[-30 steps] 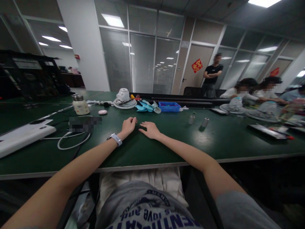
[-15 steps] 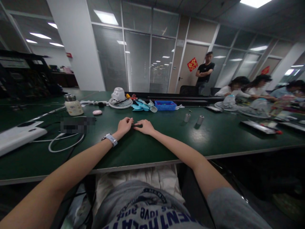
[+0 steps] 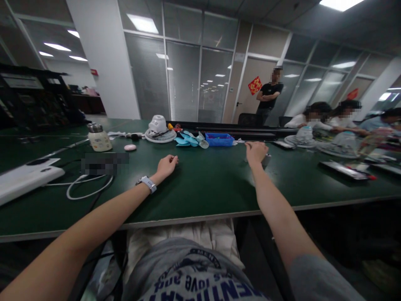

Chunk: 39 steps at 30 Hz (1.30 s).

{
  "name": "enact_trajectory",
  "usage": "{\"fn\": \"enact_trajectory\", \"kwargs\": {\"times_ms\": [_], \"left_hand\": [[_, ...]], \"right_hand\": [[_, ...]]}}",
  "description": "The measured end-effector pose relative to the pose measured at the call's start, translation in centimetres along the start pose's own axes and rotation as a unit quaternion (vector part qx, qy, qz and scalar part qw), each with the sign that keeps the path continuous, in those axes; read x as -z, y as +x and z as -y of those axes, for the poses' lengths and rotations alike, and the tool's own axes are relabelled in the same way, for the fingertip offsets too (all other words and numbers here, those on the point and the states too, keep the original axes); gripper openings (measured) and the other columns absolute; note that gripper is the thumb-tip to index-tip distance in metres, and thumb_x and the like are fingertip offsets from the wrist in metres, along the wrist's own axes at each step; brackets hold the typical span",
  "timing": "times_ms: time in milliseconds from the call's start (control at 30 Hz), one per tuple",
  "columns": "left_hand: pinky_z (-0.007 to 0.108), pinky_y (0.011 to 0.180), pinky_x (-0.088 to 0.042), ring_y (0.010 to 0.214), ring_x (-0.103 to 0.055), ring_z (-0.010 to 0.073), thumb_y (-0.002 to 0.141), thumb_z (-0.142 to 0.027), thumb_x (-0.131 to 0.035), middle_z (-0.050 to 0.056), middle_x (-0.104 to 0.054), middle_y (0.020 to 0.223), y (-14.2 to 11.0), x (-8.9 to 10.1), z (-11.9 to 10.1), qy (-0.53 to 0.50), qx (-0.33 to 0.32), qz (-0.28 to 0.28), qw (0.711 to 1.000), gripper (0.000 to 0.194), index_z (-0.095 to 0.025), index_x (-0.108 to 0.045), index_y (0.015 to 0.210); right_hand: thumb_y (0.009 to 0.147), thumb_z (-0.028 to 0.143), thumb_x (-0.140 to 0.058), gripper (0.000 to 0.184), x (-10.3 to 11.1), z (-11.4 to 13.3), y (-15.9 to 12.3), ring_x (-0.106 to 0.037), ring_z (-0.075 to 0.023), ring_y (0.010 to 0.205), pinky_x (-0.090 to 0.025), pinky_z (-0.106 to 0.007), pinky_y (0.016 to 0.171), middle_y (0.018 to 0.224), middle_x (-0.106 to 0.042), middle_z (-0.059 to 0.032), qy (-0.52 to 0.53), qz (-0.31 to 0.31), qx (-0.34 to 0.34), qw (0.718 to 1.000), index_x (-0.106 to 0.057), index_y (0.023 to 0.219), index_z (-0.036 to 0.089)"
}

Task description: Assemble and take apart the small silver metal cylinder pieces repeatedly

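My left hand (image 3: 167,166) rests on the green table (image 3: 200,188) with its fingers pinched together. Whatever lies between those fingertips is too small to make out. Further right, my right hand (image 3: 257,152) is over two small metal cylinders, its fingers curled and pointing away from me. One metal cylinder (image 3: 267,159) shows in part beside that hand; the other is mostly hidden behind it. What the right fingertips hold, if anything, cannot be seen.
Toward the back stand a white fan body (image 3: 158,128), light-blue fan blades (image 3: 187,139) and a blue basket (image 3: 219,139). At left are a bottle (image 3: 99,138), a pink oval object (image 3: 130,147) and a white cable (image 3: 70,193). People sit at right; one person (image 3: 270,92) stands behind.
My right hand has left its place beside my left hand and moved right, over the metal cylinders. My left hand stays nearly in place, its fingers more curled. The view has shifted slightly.
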State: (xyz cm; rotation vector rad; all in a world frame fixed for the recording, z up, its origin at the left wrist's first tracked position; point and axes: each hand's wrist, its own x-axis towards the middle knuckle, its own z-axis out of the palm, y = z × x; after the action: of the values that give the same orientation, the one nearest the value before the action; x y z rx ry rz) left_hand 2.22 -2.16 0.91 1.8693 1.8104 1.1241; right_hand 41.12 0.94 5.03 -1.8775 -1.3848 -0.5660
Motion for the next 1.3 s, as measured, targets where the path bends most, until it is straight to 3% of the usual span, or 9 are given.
{"fn": "enact_trajectory", "kwargs": {"times_ms": [133,500,700,900,1000,1100,1167,1233,1300], "left_hand": [[0.029,0.076,-0.047,0.087,-0.066,0.0207,0.09,-0.041,-0.045,0.005,-0.075,0.094,0.0,0.2,-0.2,0.013,0.005,0.007,1.0,0.031,-0.019,-0.067,0.091],[0.029,0.073,-0.046,0.084,-0.066,0.0206,0.091,-0.042,-0.044,0.005,-0.074,0.094,0.0,0.1,-0.2,0.011,0.0,0.018,1.0,0.032,-0.019,-0.066,0.093],[0.029,0.074,-0.046,0.083,-0.066,0.0203,0.091,-0.041,-0.045,0.005,-0.075,0.093,0.0,0.2,-0.3,0.013,0.003,0.018,1.0,0.03,-0.019,-0.066,0.093],[0.029,0.073,-0.047,0.085,-0.066,0.021,0.091,-0.042,-0.045,0.005,-0.075,0.094,-0.1,0.2,-0.4,0.014,0.0,0.027,1.0,0.03,-0.02,-0.065,0.093],[0.03,0.074,-0.047,0.087,-0.066,0.0215,0.09,-0.041,-0.045,0.005,-0.075,0.094,-0.2,0.2,-0.4,0.017,-0.006,0.028,0.999,0.029,-0.02,-0.065,0.092],[0.03,0.076,-0.047,0.088,-0.066,0.0217,0.09,-0.039,-0.045,0.005,-0.075,0.094,-0.2,0.1,-0.4,0.021,-0.015,0.025,0.999,0.028,-0.02,-0.065,0.092],[0.03,0.077,-0.047,0.089,-0.067,0.0217,0.09,-0.038,-0.046,0.005,-0.075,0.094,-0.1,0.0,-0.4,0.021,-0.021,0.023,0.999,0.026,-0.02,-0.065,0.092],[0.031,0.077,-0.047,0.089,-0.067,0.0219,0.089,-0.037,-0.047,0.005,-0.075,0.093,-0.1,0.0,-0.3,0.02,-0.022,0.026,0.999,0.025,-0.02,-0.064,0.091],[0.031,0.077,-0.047,0.089,-0.067,0.0223,0.088,-0.037,-0.048,0.006,-0.075,0.092,0.0,0.0,-0.2,0.018,-0.021,0.029,0.999,0.024,-0.02,-0.064,0.091]], "right_hand": [[0.095,0.033,-0.047,0.032,-1.0,-3.1,0.0,-0.049,-0.0295,0.105,-0.03,-0.043,0.09,0.107,-0.067,-0.015,-0.051,0.058,-0.087,0.993,-0.073,0.109,0.021],[0.092,0.033,-0.052,0.028,-0.9,-2.7,0.2,-0.053,-0.0291,0.106,-0.03,-0.047,0.094,0.106,-0.068,-0.0146,-0.036,0.097,-0.15,0.983,-0.074,0.106,0.023],[0.085,0.037,-0.061,0.041,0.2,-3.9,0.1,-0.041,-0.0337,0.125,-0.028,-0.05,0.101,0.137,-0.048,-0.0169,-0.052,-0.053,-0.248,0.966,-0.062,0.124,0.023],[0.082,0.012,-0.058,0.05,-0.5,-5.4,-1.0,-0.059,-0.027,0.11,-0.033,-0.043,0.097,0.119,-0.058,-0.017,-0.013,0.048,-0.335,0.941,-0.048,0.131,0.02],[0.079,0.008,-0.058,0.047,-0.9,-5.7,-1.3,-0.061,-0.0272,0.107,-0.03,-0.043,0.099,0.113,-0.063,-0.0148,-0.016,0.05,-0.345,0.937,-0.051,0.124,0.02],[0.078,0.01,-0.059,0.046,-0.6,-5.0,-0.7,-0.059,-0.0281,0.108,-0.024,-0.047,0.103,0.115,-0.062,-0.0161,-0.015,-0.014,-0.317,0.948,-0.05,0.122,0.018],[0.081,0.014,-0.057,0.047,0.0,-3.2,-0.1,-0.056,-0.0279,0.112,-0.024,-0.05,0.104,0.118,-0.06,-0.017,0.021,-0.075,-0.245,0.966,-0.045,0.127,0.017],[0.085,0.019,-0.054,0.048,0.5,-0.2,0.1,-0.053,-0.0274,0.115,-0.028,-0.051,0.103,0.121,-0.058,-0.0167,0.097,-0.107,-0.141,0.979,-0.042,0.131,0.018],[0.085,0.025,-0.055,0.05,0.6,4.1,-0.9,-0.053,-0.0265,0.114,-0.034,-0.048,0.1,0.122,-0.058,-0.0148,0.2,-0.087,-0.032,0.975,-0.041,0.133,0.019]]}}
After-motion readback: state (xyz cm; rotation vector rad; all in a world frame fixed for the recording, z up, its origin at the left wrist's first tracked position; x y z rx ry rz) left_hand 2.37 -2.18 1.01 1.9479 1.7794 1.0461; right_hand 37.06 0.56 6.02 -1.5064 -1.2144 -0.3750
